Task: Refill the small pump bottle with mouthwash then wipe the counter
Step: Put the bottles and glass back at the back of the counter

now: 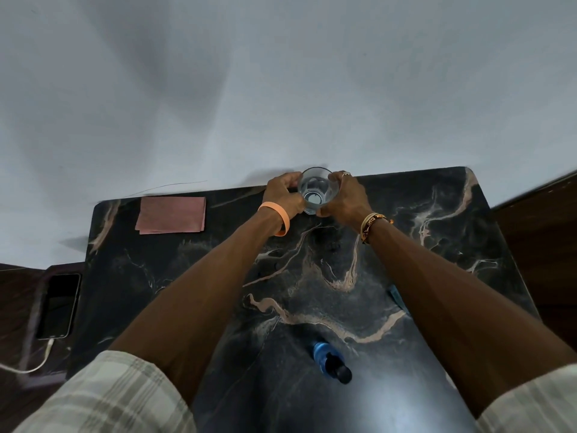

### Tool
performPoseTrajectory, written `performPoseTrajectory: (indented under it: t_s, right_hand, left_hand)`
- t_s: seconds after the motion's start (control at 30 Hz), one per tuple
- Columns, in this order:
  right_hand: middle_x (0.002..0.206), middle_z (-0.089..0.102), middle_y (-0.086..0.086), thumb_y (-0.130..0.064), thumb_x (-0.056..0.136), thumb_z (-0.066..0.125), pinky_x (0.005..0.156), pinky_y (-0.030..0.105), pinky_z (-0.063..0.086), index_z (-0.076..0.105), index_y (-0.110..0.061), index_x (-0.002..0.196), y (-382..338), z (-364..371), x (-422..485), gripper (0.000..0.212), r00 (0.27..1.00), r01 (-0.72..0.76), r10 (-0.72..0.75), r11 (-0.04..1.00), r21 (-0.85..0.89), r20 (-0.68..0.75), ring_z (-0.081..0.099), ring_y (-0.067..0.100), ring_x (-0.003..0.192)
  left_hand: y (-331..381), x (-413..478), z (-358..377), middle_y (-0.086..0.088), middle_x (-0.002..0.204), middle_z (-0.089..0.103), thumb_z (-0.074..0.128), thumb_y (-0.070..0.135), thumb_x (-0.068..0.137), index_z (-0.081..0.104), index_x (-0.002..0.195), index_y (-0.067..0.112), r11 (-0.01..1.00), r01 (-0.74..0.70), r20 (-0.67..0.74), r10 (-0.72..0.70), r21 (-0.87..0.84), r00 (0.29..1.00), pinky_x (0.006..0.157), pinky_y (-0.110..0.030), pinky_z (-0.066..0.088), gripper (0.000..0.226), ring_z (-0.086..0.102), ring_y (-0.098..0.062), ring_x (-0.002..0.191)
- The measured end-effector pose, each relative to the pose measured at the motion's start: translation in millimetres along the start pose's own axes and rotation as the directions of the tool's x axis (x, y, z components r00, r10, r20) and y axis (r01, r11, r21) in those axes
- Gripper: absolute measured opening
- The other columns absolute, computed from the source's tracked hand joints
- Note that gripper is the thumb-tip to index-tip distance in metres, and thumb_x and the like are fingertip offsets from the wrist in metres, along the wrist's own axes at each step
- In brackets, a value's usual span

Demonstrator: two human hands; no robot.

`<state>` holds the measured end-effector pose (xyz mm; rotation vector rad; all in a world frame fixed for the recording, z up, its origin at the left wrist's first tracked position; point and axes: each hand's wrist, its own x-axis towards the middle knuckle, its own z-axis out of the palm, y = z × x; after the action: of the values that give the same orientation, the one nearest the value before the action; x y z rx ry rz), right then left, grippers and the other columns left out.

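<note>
Dark counter (pixel 437 245) — blue bottle (pixel 327 359) upright

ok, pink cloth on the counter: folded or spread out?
Folded. The pink cloth lies flat as a neat rectangle at the counter's far left, with layered edges showing along its near and left sides.

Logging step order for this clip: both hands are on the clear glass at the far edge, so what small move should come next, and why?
Probably draw the glass toward the blue bottle. Left hand and right hand cup it far from the bottle, which stands capped near the body, so pouring seems out of reach there.
</note>
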<state>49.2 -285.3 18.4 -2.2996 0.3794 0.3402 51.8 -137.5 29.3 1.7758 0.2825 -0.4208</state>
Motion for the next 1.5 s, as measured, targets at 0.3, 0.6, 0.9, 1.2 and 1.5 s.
performPoseTrajectory:
  t_s: [0.3,0.6,0.9,1.2,1.5]
  right_hand:
    - [0.115,0.064,0.006,-0.011,0.055,0.092,0.072,0.029,0.057,0.055,-0.012,0.124,-1,-2,-5,0.079,1.000,-0.001,0.001,1.000,-0.020,0.012,0.062,0.024,0.100]
    - [0.149,0.041,0.015,0.001,0.064,0.084,0.108,0.045,0.042,0.018,-0.008,0.153,4,1,-21,0.111,1.000,-0.009,0.007,0.996,-0.089,-0.031,0.040,0.032,0.137]
    - [0.152,0.034,0.014,0.010,0.071,0.070,0.107,0.046,0.044,0.026,-0.014,0.152,9,-8,-72,0.095,0.989,0.093,-0.099,0.994,-0.057,-0.108,0.039,0.031,0.138]
    - [0.120,0.064,0.006,0.007,0.078,0.066,0.083,0.032,0.058,0.057,-0.016,0.133,40,-30,-143,0.061,0.981,0.195,-0.194,0.968,-0.160,0.018,0.065,0.019,0.102]
    - [0.106,0.071,0.004,0.001,0.074,0.078,0.083,0.030,0.057,0.067,-0.015,0.120,70,-35,-187,0.050,0.900,0.320,-0.221,0.920,-0.226,0.375,0.068,0.016,0.093]
  left_hand:
    - [-3,-2,2,-0.007,0.127,0.059,0.071,-0.012,0.065,0.048,0.135,0.010,0.999,0.026,0.027,-0.025,-0.045,0.999,0.088,-0.052,0.052,0.077,0.060,-0.034,0.109]
    - [-18,-10,-3,-0.005,0.142,0.045,0.064,-0.015,0.071,0.039,0.141,0.018,0.998,-0.045,-0.064,0.047,0.045,0.997,0.090,-0.044,0.054,0.081,0.048,-0.023,0.125]
    - [-34,-53,-21,-0.001,0.115,0.062,0.057,-0.013,0.071,0.057,0.124,0.017,0.975,-0.171,-0.125,0.188,0.141,0.974,0.084,-0.031,0.055,0.061,0.061,-0.014,0.098]
    - [-56,-101,-25,-0.005,0.097,0.069,0.055,-0.012,0.077,0.068,0.106,0.011,0.933,-0.231,0.045,0.227,0.276,0.973,0.078,-0.025,0.055,0.039,0.067,-0.020,0.088]
    - [-84,-161,-17,-0.004,0.089,0.071,0.055,-0.017,0.074,0.070,0.101,0.011,0.947,-0.132,0.180,0.081,0.292,0.980,0.078,-0.037,0.058,0.042,0.069,-0.022,0.087]
